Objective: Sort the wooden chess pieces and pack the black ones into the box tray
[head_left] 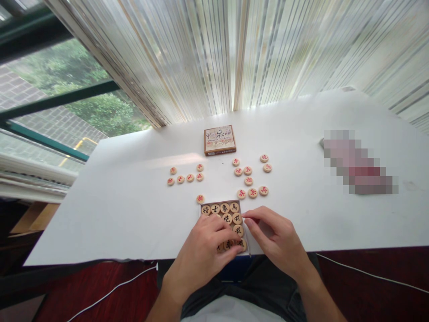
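A shallow box tray [220, 203] at the table's near edge holds rows of round wooden Chinese chess pieces with black characters. My left hand [211, 239] lies over the tray and hides several pieces. Its thumb and fingertips close on a black-marked piece [241, 245] in the near right corner. At the tray's right side is my right hand [276, 235], thumb and index tips close together beside the wall, level with another black-marked piece [237, 218]. Whether anything lies between those tips is hidden. A red-marked piece [200, 198] sits just beyond the tray's far left corner.
Red-marked pieces lie in two loose groups, one around a left piece [190, 178], the other around a right piece [247, 170]. Behind them rests a Chinese chess box lid [220, 140]. A blurred-out pinkish object [358, 165] is on the right of the white table [134, 219]. Vertical blinds [201, 58] hang behind.
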The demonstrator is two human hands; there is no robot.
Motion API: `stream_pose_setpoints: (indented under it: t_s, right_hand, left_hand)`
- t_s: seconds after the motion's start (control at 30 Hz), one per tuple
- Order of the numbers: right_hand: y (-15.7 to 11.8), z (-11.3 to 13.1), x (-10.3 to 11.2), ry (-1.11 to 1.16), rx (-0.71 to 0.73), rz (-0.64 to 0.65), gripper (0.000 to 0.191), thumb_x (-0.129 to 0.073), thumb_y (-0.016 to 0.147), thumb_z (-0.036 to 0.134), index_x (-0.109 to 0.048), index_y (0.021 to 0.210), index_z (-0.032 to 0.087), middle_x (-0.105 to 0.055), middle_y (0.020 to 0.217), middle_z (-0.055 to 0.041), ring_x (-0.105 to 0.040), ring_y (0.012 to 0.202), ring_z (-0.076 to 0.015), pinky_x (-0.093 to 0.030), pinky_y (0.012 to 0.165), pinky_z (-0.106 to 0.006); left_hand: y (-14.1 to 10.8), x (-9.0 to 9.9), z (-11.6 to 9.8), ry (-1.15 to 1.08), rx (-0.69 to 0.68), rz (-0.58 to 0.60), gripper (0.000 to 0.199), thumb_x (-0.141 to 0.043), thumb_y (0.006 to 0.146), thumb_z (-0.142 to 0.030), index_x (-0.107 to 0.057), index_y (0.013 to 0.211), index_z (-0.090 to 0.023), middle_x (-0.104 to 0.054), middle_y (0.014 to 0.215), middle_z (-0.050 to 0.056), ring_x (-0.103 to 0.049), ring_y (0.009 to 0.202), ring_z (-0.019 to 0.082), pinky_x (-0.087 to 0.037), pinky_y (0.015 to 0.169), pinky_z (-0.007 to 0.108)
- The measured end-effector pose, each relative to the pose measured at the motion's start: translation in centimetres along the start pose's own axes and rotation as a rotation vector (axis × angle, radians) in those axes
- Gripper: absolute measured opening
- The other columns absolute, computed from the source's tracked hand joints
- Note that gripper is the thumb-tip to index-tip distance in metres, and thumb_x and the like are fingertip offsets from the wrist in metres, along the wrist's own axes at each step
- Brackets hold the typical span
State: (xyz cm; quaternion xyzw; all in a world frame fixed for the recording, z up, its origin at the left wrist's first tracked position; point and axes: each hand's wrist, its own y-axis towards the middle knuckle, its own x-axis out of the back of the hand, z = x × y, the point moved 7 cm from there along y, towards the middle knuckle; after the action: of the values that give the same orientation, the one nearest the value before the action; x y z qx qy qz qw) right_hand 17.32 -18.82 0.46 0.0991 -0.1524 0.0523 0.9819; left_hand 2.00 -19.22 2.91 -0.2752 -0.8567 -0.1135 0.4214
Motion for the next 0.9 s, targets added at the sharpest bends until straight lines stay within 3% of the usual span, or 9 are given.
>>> stream_pose_setpoints:
  t_s: [0.6, 0.73, 0.9]
  right_hand:
    - [0.0, 0.0, -0.1, 0.01, -0.008, 0.005, 0.011, -0.058, 0.097, 0.024, -0.068, 0.103, 0.025, -0.07, 0.094, -0.0028, -0.065, 0.085, -0.0176, -0.052, 0.078, -0.028]
    - [-0.1, 0.2, -0.2, -0.007, 0.008, 0.023, 0.011, -0.058, 0.097, 0.023, -0.068, 0.103, 0.024, -0.069, 0.094, -0.0028, -0.065, 0.085, -0.0167, -0.051, 0.078, -0.027]
    - [-0.2, 0.6, -1.1, -0.097, 0.051, 0.122, 0.013, -0.058, 0.098, 0.024, -0.068, 0.105, 0.024, -0.062, 0.082, -0.0014, -0.06, 0.074, -0.0157, -0.048, 0.071, -0.027]
  left_hand:
    - [0.3, 0.0, -0.2, 0.028, -0.012, -0.037, 0.006, -0.075, 0.086, -0.027, -0.07, 0.089, -0.024, -0.067, 0.089, 0.001, -0.06, 0.091, 0.022, -0.042, 0.088, 0.039]
    - [-0.5, 1.4, 0.6, 0.014, -0.032, -0.2, 0.002, -0.069, 0.091, -0.024, -0.07, 0.093, -0.023, -0.067, 0.093, 0.003, -0.06, 0.092, 0.022, -0.044, 0.087, 0.039]
    - [-2.3, 3.8, 3.9, 0.009, -0.009, -0.455, 0.01, -0.063, 0.094, -0.021, -0.069, 0.102, -0.023, -0.066, 0.1, 0.006, -0.061, 0.1, 0.023, -0.049, 0.09, 0.039]
